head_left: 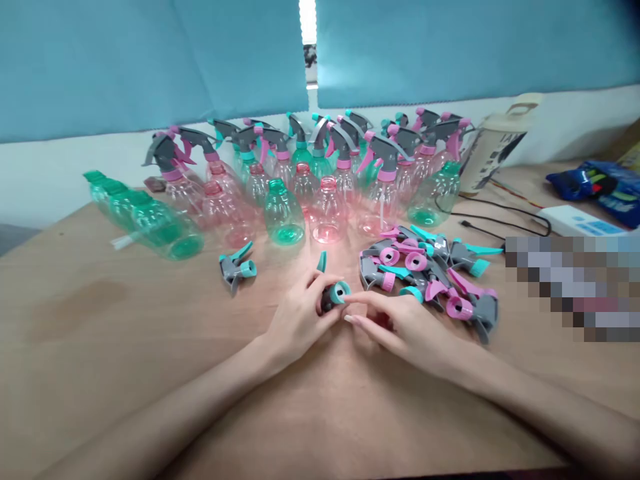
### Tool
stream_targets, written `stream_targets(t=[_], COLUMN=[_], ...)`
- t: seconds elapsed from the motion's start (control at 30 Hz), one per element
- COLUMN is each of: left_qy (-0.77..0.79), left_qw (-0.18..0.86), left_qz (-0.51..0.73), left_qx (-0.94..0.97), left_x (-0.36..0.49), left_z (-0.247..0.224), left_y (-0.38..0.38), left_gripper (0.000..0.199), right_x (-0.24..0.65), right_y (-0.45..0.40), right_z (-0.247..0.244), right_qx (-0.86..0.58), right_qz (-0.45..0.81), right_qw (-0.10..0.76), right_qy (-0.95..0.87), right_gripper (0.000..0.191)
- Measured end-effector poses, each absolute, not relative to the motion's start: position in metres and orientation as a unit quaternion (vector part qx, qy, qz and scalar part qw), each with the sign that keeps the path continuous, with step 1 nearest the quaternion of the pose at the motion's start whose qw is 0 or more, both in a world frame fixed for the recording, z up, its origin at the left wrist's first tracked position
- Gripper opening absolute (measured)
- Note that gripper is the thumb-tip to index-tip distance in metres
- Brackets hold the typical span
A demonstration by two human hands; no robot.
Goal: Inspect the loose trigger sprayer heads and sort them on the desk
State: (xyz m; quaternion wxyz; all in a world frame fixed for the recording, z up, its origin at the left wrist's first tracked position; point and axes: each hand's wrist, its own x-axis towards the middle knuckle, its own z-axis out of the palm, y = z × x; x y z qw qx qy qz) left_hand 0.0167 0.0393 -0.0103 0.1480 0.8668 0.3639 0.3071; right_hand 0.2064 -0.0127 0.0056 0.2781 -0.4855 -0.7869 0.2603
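Note:
My left hand point(300, 310) is closed around a grey and teal trigger spray head point(341, 292). Its teal collar faces me with the opening showing, and the teal lever sticks up above my fingers. Beside it, my right hand point(400, 323) has its index fingertip at the collar's edge. The right thumb and index finger are stretched out with a gap between them, and the other fingers are partly hidden. A loose teal spray head point(239, 268) lies to the left. On the right is a pile of pink and teal spray heads point(430, 267).
Behind my hands stand uncapped green bottles point(284, 217) and pink bottles point(327, 213), with several bottles wearing spray heads point(345, 160) farther back. Several green bottles point(167, 227) lie at the left. A tall beige bottle point(495, 147), a black cable point(500, 220) and a blue packet point(603, 190) are right.

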Motion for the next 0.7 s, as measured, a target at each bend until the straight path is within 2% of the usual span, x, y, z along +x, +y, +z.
stream_targets(t=[0.33,0.53,0.7], left_qy=[0.334,0.332,0.325], left_qw=[0.126,0.097,0.097], left_qz=[0.332,0.348,0.358], left_qx=[0.873,0.871,0.87], left_x=[0.013,0.012,0.012], left_z=[-0.015,-0.014,-0.012], left_y=[0.037,0.035,0.034], left_gripper=[0.031,0.029,0.028], right_x=[0.203,0.195,0.194], right_y=[-0.015,-0.025,-0.03], right_z=[-0.009,-0.02,-0.021], right_qx=[-0.498,-0.465,-0.456], right_qz=[0.329,0.295,0.292], right_qw=[0.324,0.315,0.311], right_qy=[-0.734,-0.773,-0.781], right_gripper=[0.028,0.051,0.054])
